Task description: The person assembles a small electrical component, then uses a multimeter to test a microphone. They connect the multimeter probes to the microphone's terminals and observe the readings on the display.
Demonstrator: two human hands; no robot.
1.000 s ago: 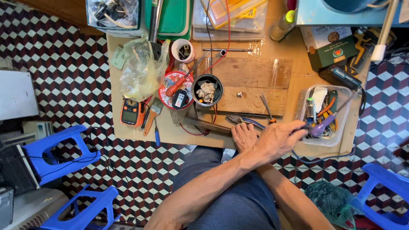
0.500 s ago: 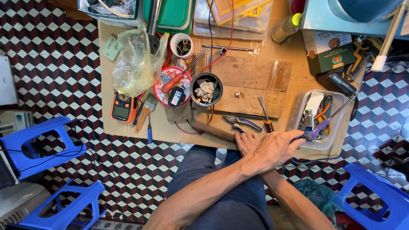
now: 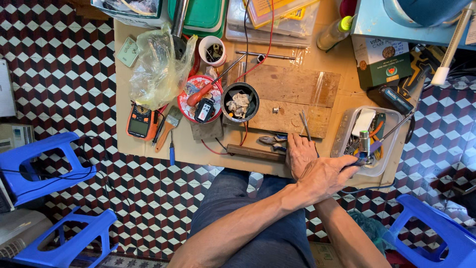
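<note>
Since a moment ago the left hand (image 3: 328, 174) has slid farther over the right hand (image 3: 301, 155), now lying flat and empty beside the clear plastic tray (image 3: 347, 128), its fingers curled on 1 dark-handled tool (image 3: 361, 160) inside that tray.

The left hand's (image 3: 327, 176) fingertips are hidden inside the clear tray (image 3: 342, 136), so its grip cannot be told (small parts there are blurred); the right hand (image 3: 300, 154) is partly covered.
</note>
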